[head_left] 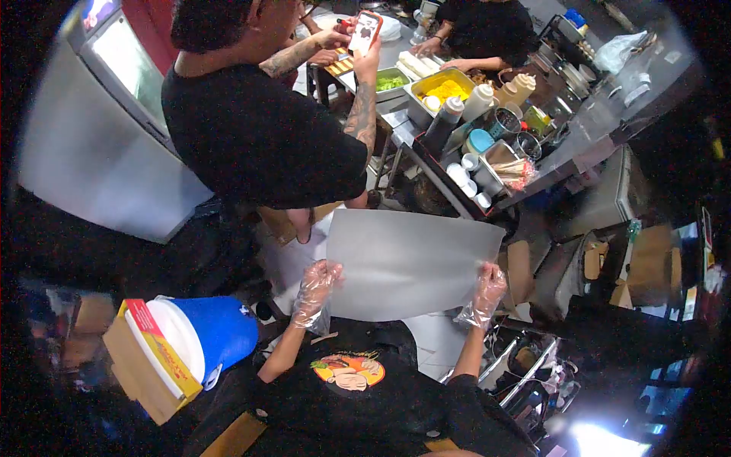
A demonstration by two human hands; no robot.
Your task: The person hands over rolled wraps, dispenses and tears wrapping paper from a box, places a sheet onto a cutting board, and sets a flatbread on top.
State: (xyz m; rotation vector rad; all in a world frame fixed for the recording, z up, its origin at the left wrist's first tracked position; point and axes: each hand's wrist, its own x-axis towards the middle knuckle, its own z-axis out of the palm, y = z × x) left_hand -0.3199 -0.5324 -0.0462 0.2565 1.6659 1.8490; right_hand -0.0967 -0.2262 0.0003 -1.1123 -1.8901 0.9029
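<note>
Black shirt point(396, 400) with a round, bright picture point(348, 372) on it is nearest, just below the left hand point(318, 286) and the right hand point(489, 286). Between the two hands is a big grey sheet point(415, 263). The hands are wide apart, and each one pinches a side edge of the sheet. Both hands have loose, clear plastic gloves on.

The sheet looks thin and smooth, so I think it is light. It bows a bit but does not flop, so it may be bendy and a little stiff too. It could slip in the gloves, or get a crease if squeezed hard. Good spots to hold look to be the two side edges, about halfway down, with the fingers and thumb flat and soft. One hand on each side should keep it from sagging.

Out to the left of the left hand is a blue tub point(221, 331) with a box point(148, 365) by it. Past the hands, a person point(263, 137) holds up a phone point(366, 33), near squeeze bottles point(478, 102) and white cups point(458, 175)
</note>
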